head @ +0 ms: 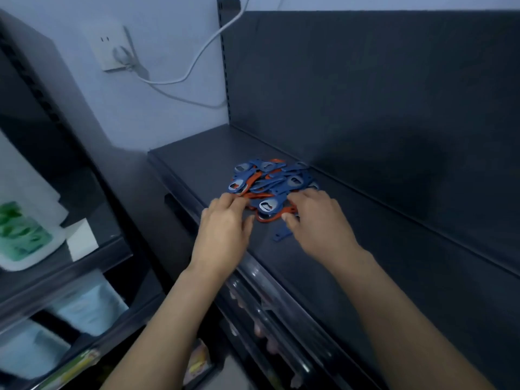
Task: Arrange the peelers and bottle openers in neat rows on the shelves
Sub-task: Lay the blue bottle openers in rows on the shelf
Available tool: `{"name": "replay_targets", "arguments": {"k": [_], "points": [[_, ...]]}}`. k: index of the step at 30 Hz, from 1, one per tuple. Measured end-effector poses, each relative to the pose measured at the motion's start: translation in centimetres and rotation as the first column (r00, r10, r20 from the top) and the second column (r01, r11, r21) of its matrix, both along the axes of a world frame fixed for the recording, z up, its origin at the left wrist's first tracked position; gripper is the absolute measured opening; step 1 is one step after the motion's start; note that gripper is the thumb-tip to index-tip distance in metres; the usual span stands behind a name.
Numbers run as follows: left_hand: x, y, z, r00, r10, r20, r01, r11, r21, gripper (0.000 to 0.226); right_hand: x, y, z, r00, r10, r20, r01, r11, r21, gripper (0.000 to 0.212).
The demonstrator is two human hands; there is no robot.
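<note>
Our L hand [225, 229] & R hand [318, 220] rest, fingers bent, on near edge of opener pile [270, 180] on shelf [365, 249]; can't tell if either grips.

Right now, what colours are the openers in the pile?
The openers are mostly blue, a few orange-red. Head view, the only one.

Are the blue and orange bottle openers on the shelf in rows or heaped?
Heaped: the blue and orange plastic bottle openers lie crisscrossed on top of one another on the dark metal shelf, with no row formed.
</note>
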State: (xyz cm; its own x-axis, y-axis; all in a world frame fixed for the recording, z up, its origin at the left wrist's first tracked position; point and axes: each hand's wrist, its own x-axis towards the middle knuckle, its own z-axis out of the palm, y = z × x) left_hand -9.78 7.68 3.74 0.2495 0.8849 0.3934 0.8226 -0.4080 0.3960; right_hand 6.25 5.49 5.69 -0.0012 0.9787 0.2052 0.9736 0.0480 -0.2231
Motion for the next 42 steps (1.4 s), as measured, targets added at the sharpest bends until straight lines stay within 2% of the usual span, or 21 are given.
{"name": "replay_targets", "arguments": {"k": [9,12,16,20,24,27,32,36,38,40,42], "points": [[3.2,9.2,-2.7,0.991,-0.126,-0.051,0.123,0.991,-0.047,0.028,2.4,6.8,-2.5,0.99,-0.138,-0.007,0.138,0.99,-0.042,0.036],[3.4,12.1,-3.3,0.989,-0.118,-0.094,0.114,0.992,-0.045,0.033,2.6,9.2,-3.5,0.981,-0.189,-0.034,0.186,0.98,-0.077,0.041],[3.0,16.2,-3.7,0.985,-0.085,-0.153,0.062,0.987,-0.147,0.058,3.3,13.1,-4.3,0.967,-0.206,-0.147,0.17,0.96,-0.224,0.083],[3.0,19.7,-4.1,0.939,-0.317,-0.135,0.249,0.894,-0.373,0.083,4.5,16.5,-4.8,0.955,-0.233,-0.183,0.112,0.856,-0.506,0.114],[3.4,22.3,-4.0,0.859,-0.503,-0.095,0.394,0.768,-0.505,0.09,5.7,18.0,-5.2,0.96,-0.247,-0.136,0.102,0.754,-0.649,0.122],[4.0,23.3,-3.9,0.813,-0.564,-0.145,0.42,0.741,-0.524,0.083,6.1,18.4,-5.0,0.964,-0.249,-0.098,0.134,0.766,-0.629,0.117],[5.0,22.9,-4.4,0.807,-0.569,-0.161,0.451,0.769,-0.454,0.069,6.8,17.7,-4.9,0.929,-0.293,-0.226,0.15,0.856,-0.494,0.089],[5.1,22.7,-5.0,0.789,-0.577,-0.209,0.467,0.785,-0.407,0.068,7.2,17.2,-5.1,0.911,-0.339,-0.236,0.184,0.844,-0.504,0.096],[5.0,22.6,-5.2,0.784,-0.579,-0.224,0.482,0.795,-0.367,0.063,7.2,17.0,-5.2,0.895,-0.366,-0.255,0.211,0.85,-0.483,0.078],[5.0,22.1,-5.5,0.794,-0.543,-0.274,0.481,0.836,-0.264,0.057,7.1,16.6,-5.5,0.89,-0.367,-0.272,0.226,0.871,-0.435,0.055],[5.2,21.5,-5.7,0.807,-0.505,-0.307,0.482,0.863,-0.153,0.052,6.9,15.9,-6.0,0.899,-0.343,-0.272,0.232,0.9,-0.369,0.043]]}}
